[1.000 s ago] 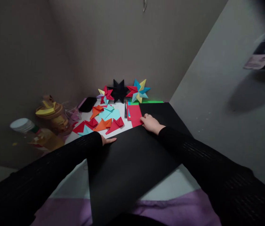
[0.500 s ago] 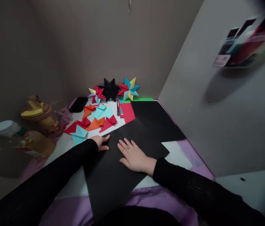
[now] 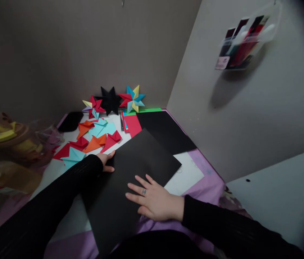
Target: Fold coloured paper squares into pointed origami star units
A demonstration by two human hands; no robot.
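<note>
A large black sheet (image 3: pixel 125 176) lies slanted across the table, its near end reaching the front edge. My left hand (image 3: pixel 107 162) rests at the sheet's left edge, thumb and finger apart. Spread fingers of my right hand (image 3: pixel 153 198), with a ring on one, lie flat on the sheet's right part near its edge. Beyond it is another black sheet (image 3: pixel 168 131). Left of the sheets are folded paper pieces: an orange one (image 3: pixel 95 143), a red one (image 3: pixel 112 139) and a light blue one (image 3: pixel 73 156).
Against the back wall stand a black paper star (image 3: pixel 110 100) and a multicoloured star (image 3: pixel 132 99). A dark phone-like object (image 3: pixel 71 121) lies at the back left. A clay pot (image 3: pixel 19 142) stands far left. A clear holder (image 3: pixel 245 46) hangs on the right wall.
The view has shifted to the right. My right hand has slid nearer to me over the black sheet, with its fingers more widely spread. My left hand remains at the sheet's left edge.
</note>
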